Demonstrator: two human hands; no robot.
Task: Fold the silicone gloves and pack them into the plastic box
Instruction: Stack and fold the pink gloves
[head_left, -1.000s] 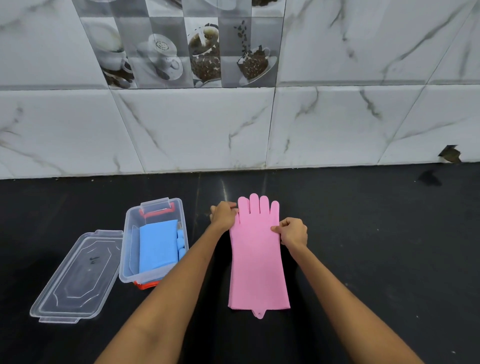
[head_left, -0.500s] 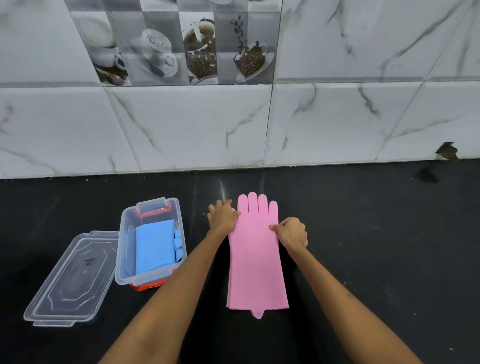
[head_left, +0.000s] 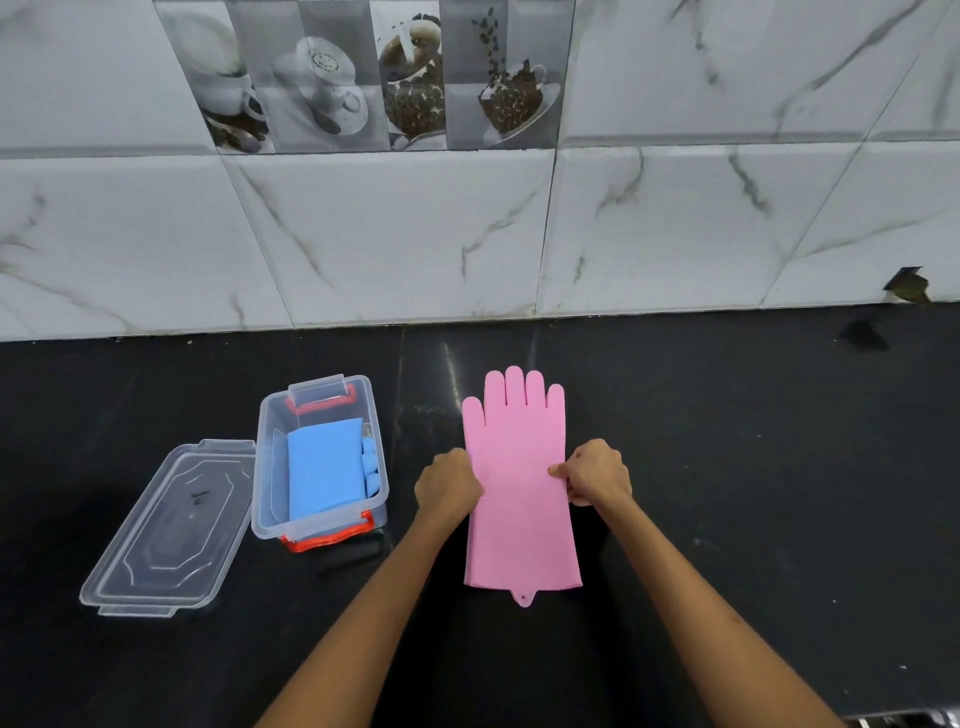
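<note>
Black and glossy, the tabletop (head_left: 727, 493) runs back to a wall of white marbled tiles. Nearest the camera, two bare forearms reach forward onto it. Between them lies a pink silicone glove (head_left: 519, 525), flat, its cuff toward the person with a small hanging tab at the edge and its fingers pointing at the wall. The left hand (head_left: 448, 488) is curled at the glove's left edge about midway along, and the right hand (head_left: 592, 473) is curled at the right edge opposite, thumb and fingertips pinching the edge there; how firmly the left hand grips cannot be told from this angle. To the left of the glove, well apart from it, stands the clear plastic box (head_left: 260, 467) with red clasps at both ends, open, with a folded blue glove (head_left: 324, 470) lying inside. Its clear lid (head_left: 171, 530) lies flat on the tabletop just beside the box on the left. Farther back, the wall (head_left: 415, 234) carries a band of grey tiles printed with coffee cups (head_left: 363, 78) and beans.
</note>
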